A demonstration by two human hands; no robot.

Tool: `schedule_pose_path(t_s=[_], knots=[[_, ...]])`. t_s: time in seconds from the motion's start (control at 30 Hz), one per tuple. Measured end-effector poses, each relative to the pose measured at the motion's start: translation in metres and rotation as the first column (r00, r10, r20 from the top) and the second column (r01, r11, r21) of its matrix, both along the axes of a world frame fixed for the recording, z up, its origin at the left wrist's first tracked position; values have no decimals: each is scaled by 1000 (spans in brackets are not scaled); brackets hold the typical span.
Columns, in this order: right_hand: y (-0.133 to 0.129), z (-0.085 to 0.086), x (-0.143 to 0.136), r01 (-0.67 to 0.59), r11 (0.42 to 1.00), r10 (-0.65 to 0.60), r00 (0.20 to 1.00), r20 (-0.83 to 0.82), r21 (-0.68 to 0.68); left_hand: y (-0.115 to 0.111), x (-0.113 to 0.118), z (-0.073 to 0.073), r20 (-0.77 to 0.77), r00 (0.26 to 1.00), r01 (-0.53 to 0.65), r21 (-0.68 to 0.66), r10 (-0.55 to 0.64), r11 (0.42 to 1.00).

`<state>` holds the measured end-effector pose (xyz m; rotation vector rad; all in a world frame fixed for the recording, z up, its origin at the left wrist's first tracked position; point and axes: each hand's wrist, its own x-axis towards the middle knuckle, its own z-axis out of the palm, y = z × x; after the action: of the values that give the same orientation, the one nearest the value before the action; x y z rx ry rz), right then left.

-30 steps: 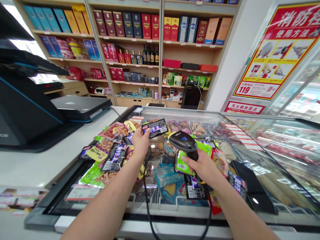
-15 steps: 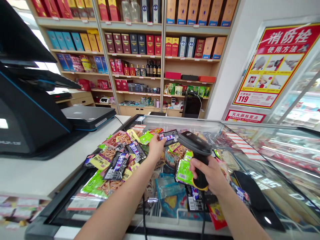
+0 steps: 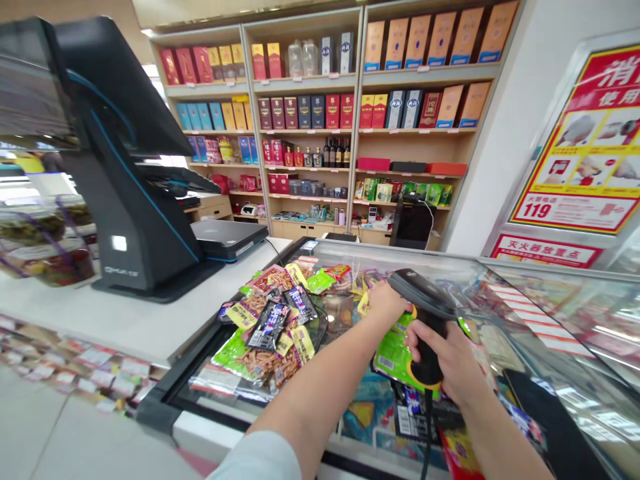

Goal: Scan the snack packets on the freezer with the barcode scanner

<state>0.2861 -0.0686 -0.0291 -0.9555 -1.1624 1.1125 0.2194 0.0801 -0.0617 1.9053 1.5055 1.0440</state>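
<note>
My right hand (image 3: 445,357) is wrapped round the handle of a black barcode scanner (image 3: 423,293), whose head points left. Just left of the scanner head is my left hand (image 3: 387,303), over the packets at the right; its fingertips are mostly hidden, so its hold cannot be made out. Below it lies a green snack packet (image 3: 393,357), partly behind the scanner. A pile of snack packets, with a black packet (image 3: 269,325) on top, rests on the glass freezer top at the left. Another black packet (image 3: 415,410) lies below the scanner.
A white counter (image 3: 150,320) at the left bears a black register (image 3: 140,200) and a flat scale (image 3: 227,239). Plastic tubs (image 3: 60,260) stand at the far left. The scanner's cable (image 3: 427,440) hangs toward me. Shelves of boxes (image 3: 305,112) stand behind the freezer.
My left hand has moved right, close to the scanner; the black packet it held no longer shows in it. The view has turned left, and my right hand still grips the scanner.
</note>
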Motion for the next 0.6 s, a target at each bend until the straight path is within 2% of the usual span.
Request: schedule_pose_path(t_s=[0.1,0.17,0.23,0.3,0.4,0.5,0.6], knots=[[1,0,2,-21,1000,21,999,32,4,-8,-28,13,-265,963,-15,126,48,992],[2,-1,3,-29,1000,28,998,51,6,-10,-63,24,-445,890,-15,192,101,981],[2,-3,3,-24,1000,23,998,66,9,-8,-109,35,-576,808,-64,125,125,990],[3,-5,2,-18,1000,17,997,81,8,-3,-157,42,-641,744,-196,64,191,979],[4,-8,0,-29,1000,30,994,106,-13,3,-213,41,-671,709,-264,33,217,964],[5,-10,-2,-44,999,46,990,133,-17,6,-238,32,-686,696,-282,10,212,959],[6,-9,-3,-20,1000,20,988,156,2,11,-240,26,-736,657,-299,-54,164,953]])
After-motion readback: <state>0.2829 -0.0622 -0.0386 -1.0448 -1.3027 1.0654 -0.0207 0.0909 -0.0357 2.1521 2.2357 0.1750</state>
